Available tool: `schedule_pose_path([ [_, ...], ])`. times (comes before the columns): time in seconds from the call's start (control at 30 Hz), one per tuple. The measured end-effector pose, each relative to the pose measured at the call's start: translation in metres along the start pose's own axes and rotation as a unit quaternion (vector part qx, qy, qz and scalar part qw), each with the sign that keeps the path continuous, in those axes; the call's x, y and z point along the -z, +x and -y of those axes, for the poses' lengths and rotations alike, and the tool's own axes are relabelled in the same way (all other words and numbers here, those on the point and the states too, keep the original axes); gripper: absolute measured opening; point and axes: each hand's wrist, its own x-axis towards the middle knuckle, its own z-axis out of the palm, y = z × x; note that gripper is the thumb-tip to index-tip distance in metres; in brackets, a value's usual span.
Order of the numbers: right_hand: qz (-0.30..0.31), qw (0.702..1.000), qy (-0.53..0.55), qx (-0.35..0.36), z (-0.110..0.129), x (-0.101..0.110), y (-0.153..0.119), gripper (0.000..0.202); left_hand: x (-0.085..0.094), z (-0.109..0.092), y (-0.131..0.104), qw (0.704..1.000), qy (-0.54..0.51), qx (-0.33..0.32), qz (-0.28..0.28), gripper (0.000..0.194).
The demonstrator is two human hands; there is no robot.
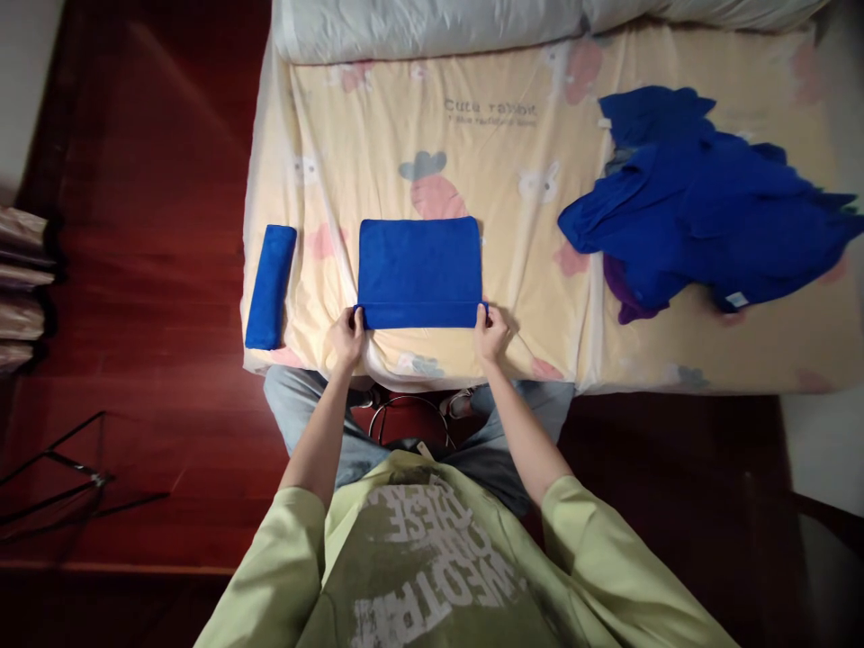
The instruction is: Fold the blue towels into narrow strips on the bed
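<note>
A blue cloth (419,261) lies flat on the bed in front of me, with a folded strip along its near edge. My left hand (348,337) pinches the near left corner of this strip between thumb and fingers. At the near right corner, my right hand (492,335) grips the strip the same way. Further left, close to the bed's edge, rests a narrow folded blue cloth (271,288). A loose heap of blue cloths (702,198) is on the right, with a bit of purple cloth (631,290) showing beneath.
The bed (513,270) has a yellow sheet printed with rabbits and carrots. A rolled pale quilt (432,27) lies along its far side. Black stand legs (87,481) are on the red floor at left, and a curtain (23,288) hangs beyond.
</note>
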Motion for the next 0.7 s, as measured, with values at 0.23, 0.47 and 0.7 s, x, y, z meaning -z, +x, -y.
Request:
schedule_pose_path([
  [0.23,0.007,0.999,-0.031,-0.021,-0.006,-0.007,-0.005,0.052,-0.003,0.000,0.002,0.999,0.010,0.030,-0.026,0.035],
  [0.47,0.004,0.998,-0.052,-0.017,-0.007,-0.009,-0.005,0.047,-0.011,0.005,0.001,0.998,0.040,0.009,-0.050,0.035],
  [0.7,-0.004,0.995,-0.097,-0.026,-0.007,-0.011,-0.004,0.045,-0.011,0.004,0.001,0.997,0.071,0.017,-0.029,0.035],
])
